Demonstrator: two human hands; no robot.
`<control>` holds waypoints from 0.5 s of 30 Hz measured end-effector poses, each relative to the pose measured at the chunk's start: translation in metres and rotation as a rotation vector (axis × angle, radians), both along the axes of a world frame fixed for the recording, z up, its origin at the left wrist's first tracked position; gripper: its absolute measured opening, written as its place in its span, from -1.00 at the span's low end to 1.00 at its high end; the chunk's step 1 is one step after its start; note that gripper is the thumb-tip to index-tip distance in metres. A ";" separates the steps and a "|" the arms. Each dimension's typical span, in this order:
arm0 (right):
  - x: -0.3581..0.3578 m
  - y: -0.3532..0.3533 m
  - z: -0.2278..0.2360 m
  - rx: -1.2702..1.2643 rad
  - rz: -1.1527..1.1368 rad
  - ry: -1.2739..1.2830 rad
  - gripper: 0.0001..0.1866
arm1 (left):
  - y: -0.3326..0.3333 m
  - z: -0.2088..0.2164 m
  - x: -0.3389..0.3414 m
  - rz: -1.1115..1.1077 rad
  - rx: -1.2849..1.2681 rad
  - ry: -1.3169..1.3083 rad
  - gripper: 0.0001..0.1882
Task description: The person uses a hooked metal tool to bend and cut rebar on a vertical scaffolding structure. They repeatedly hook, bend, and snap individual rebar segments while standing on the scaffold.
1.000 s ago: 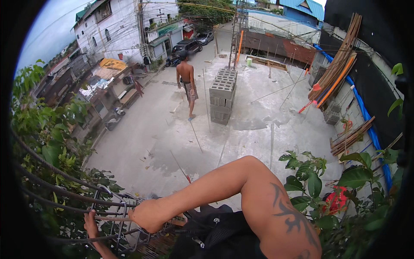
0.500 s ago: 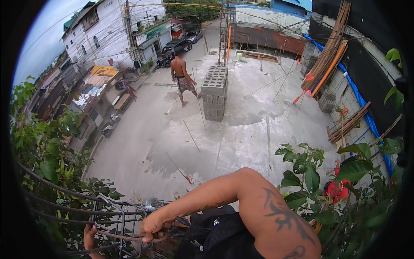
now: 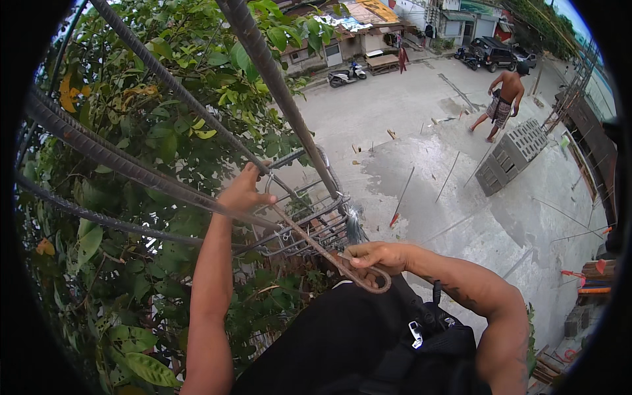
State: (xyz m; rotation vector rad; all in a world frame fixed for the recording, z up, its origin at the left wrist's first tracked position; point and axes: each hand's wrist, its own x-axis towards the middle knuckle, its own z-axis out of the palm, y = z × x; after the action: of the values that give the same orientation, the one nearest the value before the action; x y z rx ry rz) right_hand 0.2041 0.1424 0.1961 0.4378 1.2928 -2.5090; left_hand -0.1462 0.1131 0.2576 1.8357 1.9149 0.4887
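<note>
Tall ribbed rebars [image 3: 283, 92] rise from a rebar cage [image 3: 306, 230] in front of me, with stirrups tied round them. My left hand [image 3: 245, 192] is at the cage's far left corner, fingers hooked over a rebar and thumb against the upper end of a rusty rod. This rusty bent steel rod [image 3: 306, 237] slants across the cage and ends in a closed loop near my body. My right hand [image 3: 376, 257] is closed on the rod beside that loop. A bundle of thin tie wire [image 3: 356, 227] hangs on the cage's right side.
Leafy branches [image 3: 145, 276] crowd the left. Below lies a concrete slab [image 3: 428, 178] with upright thin bars and a stack of hollow blocks [image 3: 510, 158]. Another person [image 3: 507, 99] stands beside the stack. A black bag [image 3: 421, 339] is at my front.
My view has turned left and down toward the cage. The left hand now shows fully at the cage's corner. My right hand is now at the rod's looped end.
</note>
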 end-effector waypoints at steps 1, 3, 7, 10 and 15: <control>-0.005 -0.012 -0.011 -0.389 -0.131 0.044 -0.53 | 0.000 0.000 0.001 0.005 0.001 0.033 -0.06; -0.010 -0.029 -0.027 -0.715 -0.085 0.310 -0.55 | 0.001 0.001 0.000 -0.019 0.008 0.085 -0.06; -0.012 -0.034 -0.038 -0.927 -0.062 0.400 -0.58 | -0.001 -0.004 -0.002 0.019 -0.030 0.032 -0.05; -0.009 -0.025 -0.024 -0.916 -0.071 0.225 -0.72 | -0.002 -0.006 -0.004 0.042 -0.031 0.139 -0.04; -0.010 -0.013 0.021 -0.739 -0.068 0.007 -0.86 | -0.004 -0.004 0.001 0.068 0.023 0.196 -0.03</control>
State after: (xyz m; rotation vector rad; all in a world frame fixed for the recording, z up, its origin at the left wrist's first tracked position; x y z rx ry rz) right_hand 0.1938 0.1290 0.2174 0.2921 0.2831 -2.7971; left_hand -0.1453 0.1090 0.2532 1.8996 2.1137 0.3657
